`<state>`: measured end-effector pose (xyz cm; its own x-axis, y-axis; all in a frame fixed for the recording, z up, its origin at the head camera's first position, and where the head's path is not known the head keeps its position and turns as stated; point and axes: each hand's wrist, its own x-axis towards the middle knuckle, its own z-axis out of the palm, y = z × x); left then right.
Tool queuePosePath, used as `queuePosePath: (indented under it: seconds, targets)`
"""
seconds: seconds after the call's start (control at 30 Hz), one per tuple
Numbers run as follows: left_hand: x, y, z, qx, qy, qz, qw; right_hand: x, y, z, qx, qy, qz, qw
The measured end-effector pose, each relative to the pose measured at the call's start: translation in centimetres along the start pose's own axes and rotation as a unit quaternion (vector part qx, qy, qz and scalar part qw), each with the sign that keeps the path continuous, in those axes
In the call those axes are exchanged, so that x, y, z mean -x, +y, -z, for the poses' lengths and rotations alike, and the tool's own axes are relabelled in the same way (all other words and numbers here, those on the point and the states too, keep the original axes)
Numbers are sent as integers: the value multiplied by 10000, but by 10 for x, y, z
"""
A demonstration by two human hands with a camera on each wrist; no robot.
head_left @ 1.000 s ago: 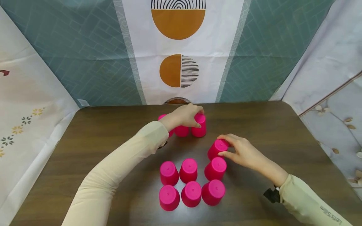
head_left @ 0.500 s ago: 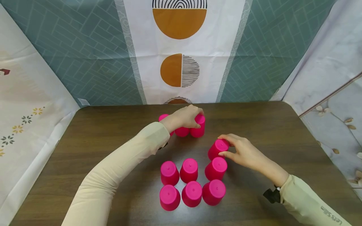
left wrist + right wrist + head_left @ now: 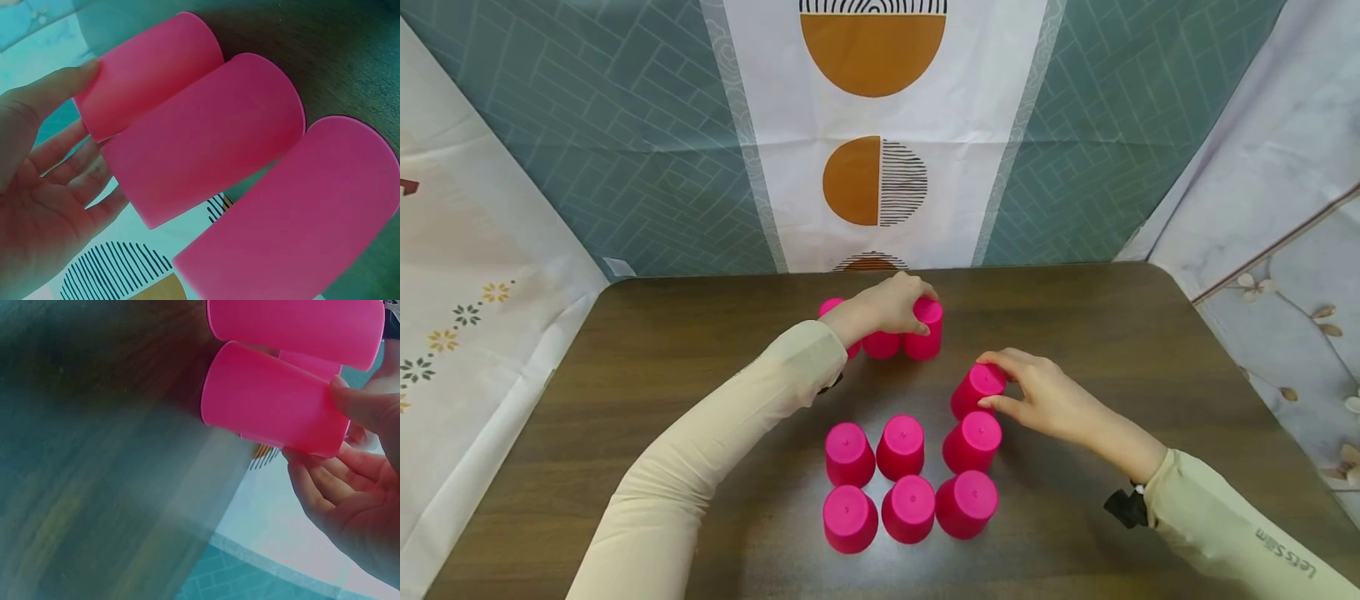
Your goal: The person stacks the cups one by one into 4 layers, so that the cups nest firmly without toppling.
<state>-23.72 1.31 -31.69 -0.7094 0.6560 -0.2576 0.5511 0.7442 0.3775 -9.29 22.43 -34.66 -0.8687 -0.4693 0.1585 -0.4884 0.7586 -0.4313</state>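
Observation:
Several pink plastic cups stand upside down on the brown table. At the back is a row of three. My left hand (image 3: 891, 304) grips its rightmost cup (image 3: 929, 340), thumb on the near side and fingers behind. In the left wrist view that cup (image 3: 156, 78) stands against the middle cup (image 3: 212, 137), with the third cup (image 3: 294, 219) beside it. My right hand (image 3: 1041, 396) holds the farthest cup (image 3: 973, 390) of the right column between thumb and fingers. The right wrist view shows this cup (image 3: 269, 400) with a neighbouring cup (image 3: 294, 328) right by it.
Nearer the front, more upturned cups stand close together: a left pair with the cup (image 3: 849, 518), a middle pair with the cup (image 3: 909, 510), and two in the right column with the cup (image 3: 967, 506). Patterned cloth (image 3: 685, 150) hangs behind the table (image 3: 700, 333).
My left hand has slid the back row's right cup slightly left, closing the gap to the middle cup. The right hand keeps its hold in place. The head view has tilted slightly.

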Motion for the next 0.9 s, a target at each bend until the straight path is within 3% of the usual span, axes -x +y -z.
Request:
queuePosePath:
  seconds: [0.3, 0.57, 0.73, 0.9]
  targets:
    - [2, -2, 2, -18, 90, 11, 10000, -17, 2, 16, 217, -501, 85, 9985]
    - [1, -2, 1, -80, 19, 50, 10000, -45, 27, 31, -372, -560, 60, 9977]
    - [0, -1, -2, -133, 26, -5, 9999, -57, 45, 28, -267, -388, 264, 9985]
    - [2, -1, -1, -142, 23, 3, 9999, -70, 52, 24, -177, -294, 174, 9993]
